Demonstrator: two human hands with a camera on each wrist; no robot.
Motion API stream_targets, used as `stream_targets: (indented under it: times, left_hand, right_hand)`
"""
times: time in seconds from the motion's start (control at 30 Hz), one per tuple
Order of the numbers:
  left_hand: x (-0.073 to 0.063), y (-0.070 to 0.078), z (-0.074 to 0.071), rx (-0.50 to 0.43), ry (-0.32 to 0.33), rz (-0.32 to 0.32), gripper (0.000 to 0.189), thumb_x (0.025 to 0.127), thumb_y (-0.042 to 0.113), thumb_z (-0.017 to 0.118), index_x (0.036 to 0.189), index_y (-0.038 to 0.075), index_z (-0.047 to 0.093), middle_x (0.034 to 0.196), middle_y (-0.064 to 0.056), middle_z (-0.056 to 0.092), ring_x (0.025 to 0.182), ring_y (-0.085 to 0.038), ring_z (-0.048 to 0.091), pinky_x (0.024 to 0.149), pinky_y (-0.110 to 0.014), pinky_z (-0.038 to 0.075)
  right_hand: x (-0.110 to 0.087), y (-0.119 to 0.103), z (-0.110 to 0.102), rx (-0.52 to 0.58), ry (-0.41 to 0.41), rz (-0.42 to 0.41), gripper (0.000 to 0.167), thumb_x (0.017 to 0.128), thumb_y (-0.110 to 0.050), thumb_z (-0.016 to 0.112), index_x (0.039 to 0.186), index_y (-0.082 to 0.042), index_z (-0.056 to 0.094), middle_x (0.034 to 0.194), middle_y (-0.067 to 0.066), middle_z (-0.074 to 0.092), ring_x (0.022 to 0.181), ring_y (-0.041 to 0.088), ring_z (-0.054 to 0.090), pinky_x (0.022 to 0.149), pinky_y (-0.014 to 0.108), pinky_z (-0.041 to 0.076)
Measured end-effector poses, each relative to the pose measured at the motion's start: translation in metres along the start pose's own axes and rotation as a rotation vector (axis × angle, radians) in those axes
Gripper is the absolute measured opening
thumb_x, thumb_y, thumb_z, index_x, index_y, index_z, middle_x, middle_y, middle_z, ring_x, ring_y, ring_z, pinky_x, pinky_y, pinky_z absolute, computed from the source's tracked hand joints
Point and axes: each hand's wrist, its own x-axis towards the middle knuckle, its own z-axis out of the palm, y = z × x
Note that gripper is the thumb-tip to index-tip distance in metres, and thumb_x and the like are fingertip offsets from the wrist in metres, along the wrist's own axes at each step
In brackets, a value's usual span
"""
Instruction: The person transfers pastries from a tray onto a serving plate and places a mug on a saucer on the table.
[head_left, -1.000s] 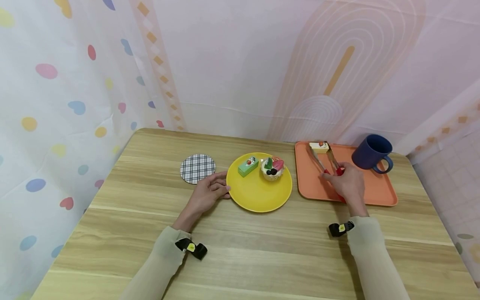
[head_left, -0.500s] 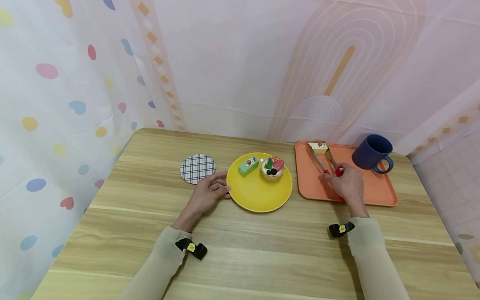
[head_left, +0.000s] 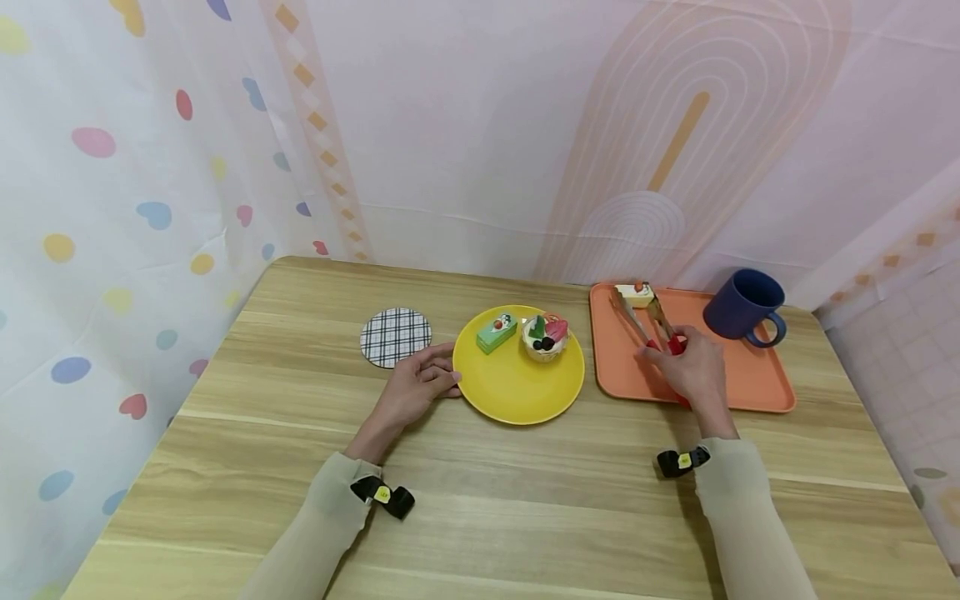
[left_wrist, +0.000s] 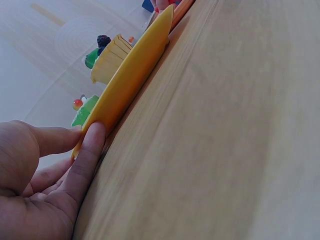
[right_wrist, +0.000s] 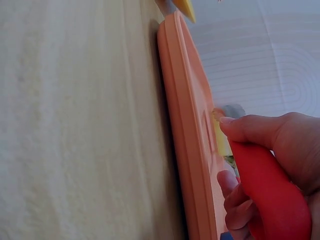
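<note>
My left hand point(head_left: 414, 387) pinches the left rim of a yellow plate point(head_left: 517, 396), thumb at the upper edge and a finger against the underside. On the plate sit a green cake slice point(head_left: 497, 333) and a fruit tart point(head_left: 545, 337). My right hand point(head_left: 695, 367) grips red-handled tongs point(head_left: 659, 318) over an orange tray point(head_left: 757, 383). The tongs' tips stand on either side of a pale yellow cake slice point(head_left: 634, 294) at the tray's far left corner; whether both touch it I cannot tell. The red handle point(left_wrist: 162, 4) point(right_wrist: 265, 195) fills my right palm in the right wrist view.
A dark blue mug point(head_left: 738, 307) stands on the tray's right side, its handle toward the front right. A round checked coaster point(head_left: 395, 337) lies on the wooden table point(head_left: 525, 508) left of the plate. Patterned cloth point(head_left: 465, 150) hangs behind the table.
The tongs' tips and the pale yellow cake slice have shifted slightly to the left and away from me. My left hand and the plate have stayed where they were.
</note>
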Motion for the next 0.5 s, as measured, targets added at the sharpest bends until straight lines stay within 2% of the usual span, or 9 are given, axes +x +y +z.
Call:
stream_targets:
  times: [0.17, 0.37, 0.5]
  left_hand:
    - [0.0006, 0.0001, 0.0007, -0.003, 0.001, 0.005, 0.053, 0.098, -0.001, 0.066, 0.148, 0.005, 0.051, 0.115, -0.017, 0.063, 0.088, -0.012, 0.07, 0.081, -0.03, 0.068]
    - [0.0002, 0.0002, 0.0006, -0.002, 0.0, -0.001, 0.054, 0.098, 0.0, 0.066, 0.149, 0.005, 0.051, 0.115, -0.017, 0.062, 0.089, -0.013, 0.07, 0.082, -0.03, 0.067]
    - [0.0, -0.0005, -0.0006, 0.008, 0.002, -0.008, 0.054, 0.098, 0.001, 0.066, 0.149, 0.006, 0.05, 0.116, -0.017, 0.062, 0.09, -0.014, 0.07, 0.082, -0.03, 0.067]
  right_hand:
    - [-0.0016, -0.001, -0.001, 0.0, -0.004, 0.001, 0.074, 0.089, -0.044, 0.078, 0.139, 0.005, 0.054, 0.091, 0.019, 0.065, 0.067, 0.024, 0.054, 0.049, 0.028, 0.042]
    - [-0.0048, -0.0008, -0.0024, -0.007, 0.002, -0.009, 0.075, 0.09, -0.044, 0.077, 0.141, 0.004, 0.053, 0.09, 0.018, 0.065, 0.077, 0.028, 0.057, 0.055, 0.027, 0.043]
    - [-0.0071, -0.0018, -0.0035, -0.01, 0.001, -0.011, 0.074, 0.09, -0.045, 0.076, 0.141, 0.003, 0.054, 0.096, 0.02, 0.066, 0.079, 0.029, 0.058, 0.054, 0.026, 0.043]
